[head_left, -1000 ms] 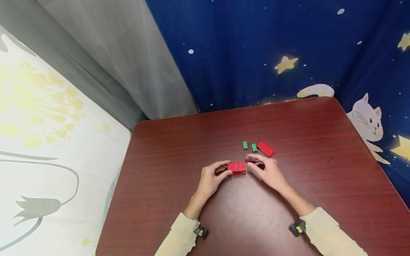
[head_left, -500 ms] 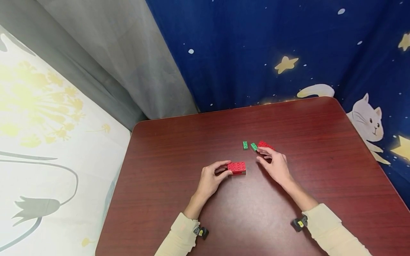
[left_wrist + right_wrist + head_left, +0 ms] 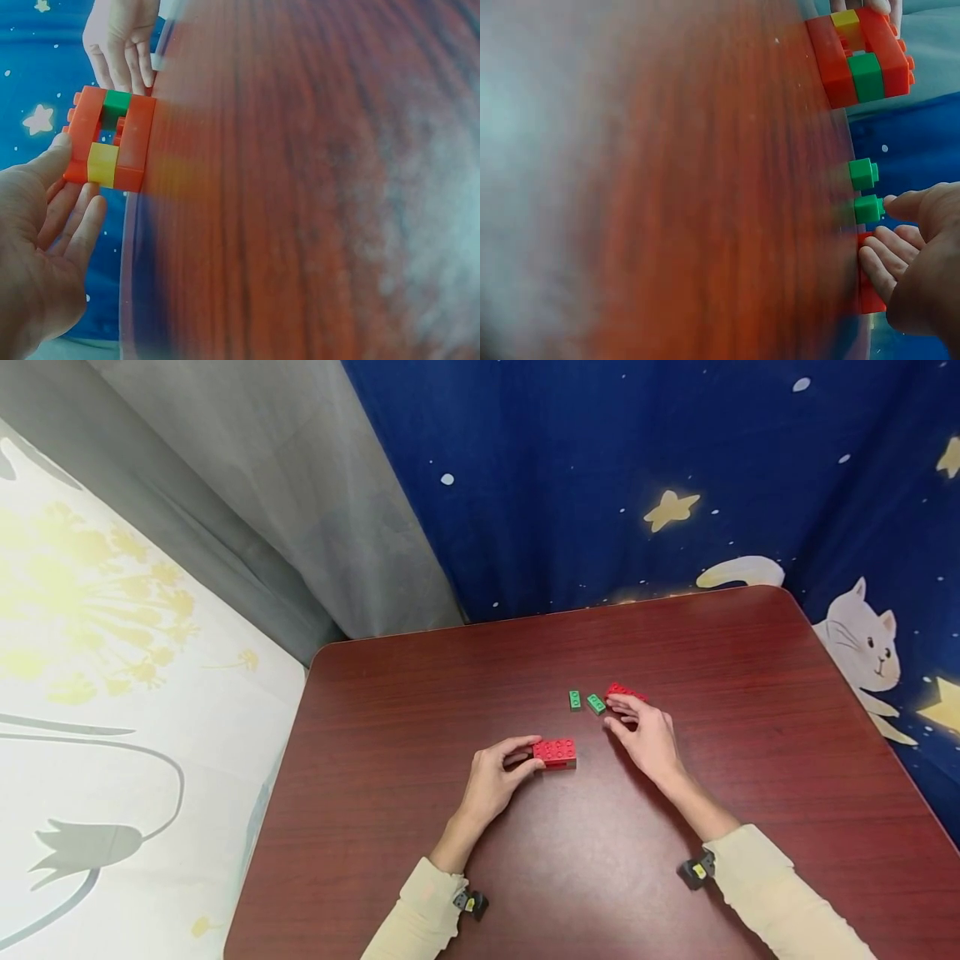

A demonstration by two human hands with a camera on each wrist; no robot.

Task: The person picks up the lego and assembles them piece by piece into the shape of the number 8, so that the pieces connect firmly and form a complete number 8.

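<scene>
My left hand (image 3: 489,777) pinches the left end of a block stack (image 3: 555,753) between thumb and fingers on the table. The left wrist view shows the stack's two red bricks, one above the other, with a yellow block (image 3: 103,164) and a green block (image 3: 115,109) between them and a gap in the middle. My right hand (image 3: 647,739) has loosely bent fingers right at a loose red brick (image 3: 626,690), covering part of it. Beside its fingertips lies a small green brick (image 3: 596,703), set at a slant. In the right wrist view, the thumb tip overlaps this green brick (image 3: 867,209).
A second small green brick (image 3: 574,700) stands just left of the slanted one. Everything rests on a dark red wooden table (image 3: 420,693). Behind its far edge hang a blue curtain (image 3: 555,485) with stars and a grey curtain (image 3: 300,485).
My right hand has moved from beside the stack, right and away, to the loose red brick. That brick has shifted slightly farther back, and the nearer green brick has turned. The left hand stays put.
</scene>
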